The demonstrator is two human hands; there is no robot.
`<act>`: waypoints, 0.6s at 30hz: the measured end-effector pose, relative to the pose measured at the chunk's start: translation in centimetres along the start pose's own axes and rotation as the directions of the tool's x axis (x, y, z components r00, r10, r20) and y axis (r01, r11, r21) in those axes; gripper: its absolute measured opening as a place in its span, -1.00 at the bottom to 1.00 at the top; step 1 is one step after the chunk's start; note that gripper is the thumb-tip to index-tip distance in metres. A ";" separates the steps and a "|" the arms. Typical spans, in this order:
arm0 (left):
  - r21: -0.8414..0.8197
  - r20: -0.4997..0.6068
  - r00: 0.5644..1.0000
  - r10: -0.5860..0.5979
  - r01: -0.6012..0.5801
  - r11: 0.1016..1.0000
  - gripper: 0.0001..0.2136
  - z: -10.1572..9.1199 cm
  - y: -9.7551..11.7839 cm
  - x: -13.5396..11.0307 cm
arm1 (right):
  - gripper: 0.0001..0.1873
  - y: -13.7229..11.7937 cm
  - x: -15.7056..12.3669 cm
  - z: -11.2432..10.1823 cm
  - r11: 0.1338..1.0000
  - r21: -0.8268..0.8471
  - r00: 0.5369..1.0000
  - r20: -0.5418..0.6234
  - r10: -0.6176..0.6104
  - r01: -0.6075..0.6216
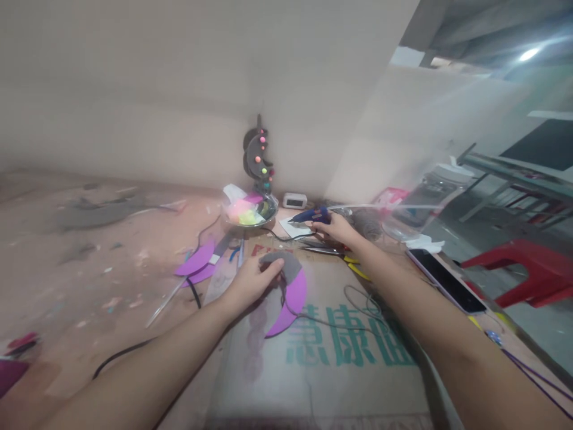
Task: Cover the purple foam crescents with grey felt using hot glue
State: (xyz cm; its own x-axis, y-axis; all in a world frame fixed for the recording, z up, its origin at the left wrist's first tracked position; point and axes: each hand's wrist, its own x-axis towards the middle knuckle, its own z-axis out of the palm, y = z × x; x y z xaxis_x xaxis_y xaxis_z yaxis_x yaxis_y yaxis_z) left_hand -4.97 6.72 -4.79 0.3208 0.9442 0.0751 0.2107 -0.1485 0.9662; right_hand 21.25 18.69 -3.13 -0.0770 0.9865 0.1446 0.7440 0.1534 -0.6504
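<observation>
My left hand (256, 279) is closed on a crescent-shaped piece (295, 295), thumb on top of its grey upper end. The lower part of that crescent is purple, and a thin cord runs from it across the cardboard. Farther forward, my right hand (336, 230) grips a dark blue hot glue gun (313, 214). The gun's nozzle points left, above a small white sheet (293, 229). Scissors (320, 249) lie just below the right hand. Two more purple crescents (197, 263) lie to the left of my left hand.
Printed cardboard (349, 388) lies under my hands. A bowl of colourful bits (245, 218) stands at the back, near a grey decorated crescent (257, 155) and a small white clock (295, 200). A phone (445, 280), a clear jug (425, 200) and a red stool (523, 272) are rightward.
</observation>
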 end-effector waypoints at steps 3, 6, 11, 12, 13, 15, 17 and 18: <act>-0.017 -0.006 1.000 -0.001 0.001 1.000 -0.66 0.0 0.0 0.0 | -0.51 0.1 -0.4 -0.6 0.999 -0.026 0.999 -0.022 -0.028 0.028; -0.031 -0.002 1.000 -0.012 0.011 0.999 -0.66 0.1 0.0 -0.1 | -0.51 0.3 -1.0 -1.2 0.997 -0.064 0.998 -0.058 -0.035 0.031; -0.006 -0.010 1.000 0.000 0.000 1.000 -0.67 -0.1 0.1 -0.1 | -0.53 0.1 -4.0 -2.3 0.985 -0.168 0.977 -0.196 -0.082 0.049; -0.001 -0.012 1.000 0.003 -0.003 1.000 -0.67 -0.1 0.1 -0.1 | -0.54 -0.3 -5.0 -2.6 0.982 -0.179 0.970 -0.221 -0.099 0.059; 0.004 -0.022 1.000 0.005 -0.005 1.000 -0.67 -0.1 0.2 -0.1 | -0.54 -0.8 -6.1 -2.8 0.980 -0.185 0.964 -0.239 -0.117 0.073; 0.019 -0.055 0.998 0.015 -0.014 1.000 -0.68 -0.2 0.3 -0.3 | -0.58 -2.3 -8.4 -3.1 0.987 -0.117 0.957 -0.254 -0.140 0.113; 0.034 -0.082 0.996 0.028 -0.026 0.999 -0.69 -0.1 0.5 -0.4 | -0.67 -4.2 -10.7 -3.2 0.995 0.046 0.987 -0.135 -0.083 0.090; 0.033 -0.091 0.995 0.035 -0.032 0.999 -0.69 0.0 0.6 -0.5 | -0.70 -5.2 -11.8 -3.1 0.988 0.146 0.999 -0.041 -0.033 0.039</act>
State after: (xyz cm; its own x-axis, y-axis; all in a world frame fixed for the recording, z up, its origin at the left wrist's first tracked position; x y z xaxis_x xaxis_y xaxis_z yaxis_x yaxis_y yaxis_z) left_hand -5.05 6.13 -4.23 0.2431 0.9611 0.1313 0.2308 -0.1887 0.9545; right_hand 20.33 6.03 0.86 -0.0745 0.9777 0.1965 0.6352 0.1984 -0.7465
